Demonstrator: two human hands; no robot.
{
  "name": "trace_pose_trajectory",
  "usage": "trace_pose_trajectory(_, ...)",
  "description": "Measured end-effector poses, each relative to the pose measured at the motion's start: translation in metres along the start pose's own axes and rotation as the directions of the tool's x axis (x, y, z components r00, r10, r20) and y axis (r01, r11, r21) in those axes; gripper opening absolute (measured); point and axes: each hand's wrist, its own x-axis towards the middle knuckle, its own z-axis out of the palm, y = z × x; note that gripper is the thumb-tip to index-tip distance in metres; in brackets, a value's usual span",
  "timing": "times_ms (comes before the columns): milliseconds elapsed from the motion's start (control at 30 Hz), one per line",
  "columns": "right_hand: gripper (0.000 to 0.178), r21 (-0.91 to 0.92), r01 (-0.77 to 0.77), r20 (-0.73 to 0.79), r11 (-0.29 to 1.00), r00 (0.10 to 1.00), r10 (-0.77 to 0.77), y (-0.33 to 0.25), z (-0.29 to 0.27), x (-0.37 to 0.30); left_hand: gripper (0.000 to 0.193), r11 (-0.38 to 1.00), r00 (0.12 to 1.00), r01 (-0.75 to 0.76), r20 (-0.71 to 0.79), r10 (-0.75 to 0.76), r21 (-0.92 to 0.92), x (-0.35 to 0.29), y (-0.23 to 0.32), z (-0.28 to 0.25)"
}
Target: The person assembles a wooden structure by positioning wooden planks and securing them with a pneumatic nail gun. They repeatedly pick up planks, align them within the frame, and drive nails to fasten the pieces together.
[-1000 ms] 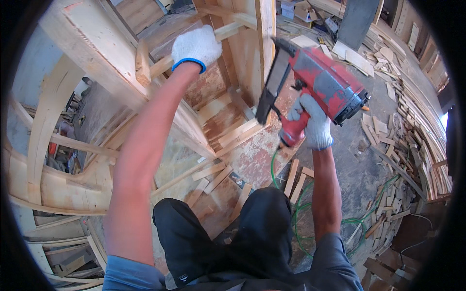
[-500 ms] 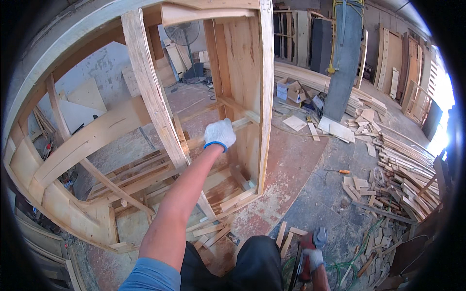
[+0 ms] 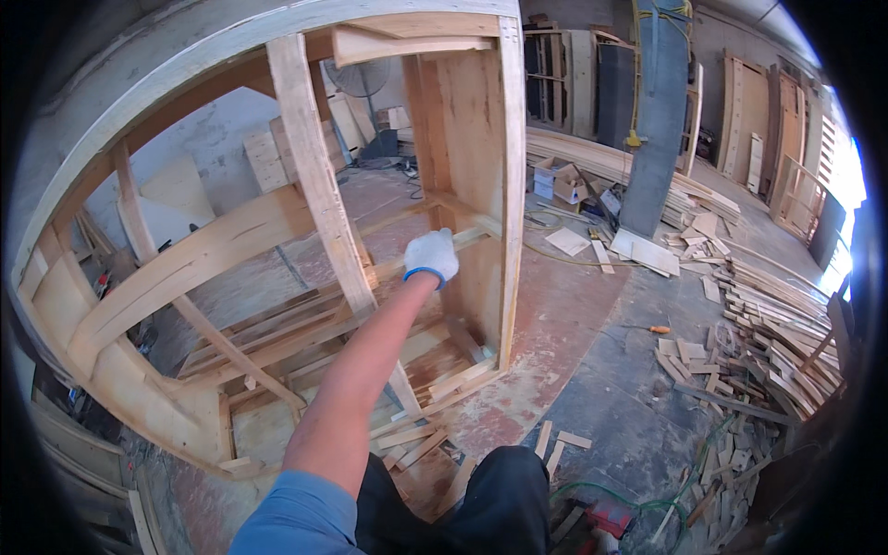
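Observation:
My left hand (image 3: 431, 256), in a white knit glove with a blue cuff, is closed around a pale wooden crosspiece (image 3: 474, 235) of a large timber frame (image 3: 511, 185). An upright post (image 3: 319, 166) stands left of my forearm, and a broad panel (image 3: 462, 139) rises behind the hand. Low at the bottom edge, right of my knee, is a red nail gun (image 3: 610, 516). Only a little of my right hand (image 3: 599, 540) shows there against the tool, and its fingers are mostly cut off.
Green hose (image 3: 666, 504) loops over the floor near the nail gun. Offcuts (image 3: 421, 446) lie by the frame's base. Stacked wood strips (image 3: 777, 324) fill the right side, near an orange-handled tool (image 3: 659, 329). A grey pillar (image 3: 659, 120) and cardboard box (image 3: 566, 183) stand farther back.
The nail gun and my right hand have dropped toward the bottom edge, mostly out of view. My left hand keeps its hold on the crosspiece, while the view has shifted slightly.

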Motion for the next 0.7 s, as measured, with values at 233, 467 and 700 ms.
trace_pose_trajectory(233, 0.014, -0.113, 0.117, 0.036, 0.987, 0.993, -0.113, -0.002, 0.001, 0.013, 0.029, 0.997, 0.995, -0.065, -0.07, 0.068, 0.042, -0.002, -0.007, 0.011)
trace_pose_trajectory(467, 0.016, 0.015, 0.503, 0.274, 0.864, 0.829, -0.487, -0.095, 0.054, 0.037, 0.043, 0.995, 0.994, -0.072, -0.076, 0.078, 0.069, -0.017, -0.001, 0.007)
trace_pose_trajectory(700, 0.015, 0.399, 0.688, 0.445, 0.606, 0.433, -0.784, -0.32, 0.193, -0.126, 0.042, 0.958, 0.925, -0.286, -0.272, 0.266, -0.033, -0.042, -0.009, -0.003)
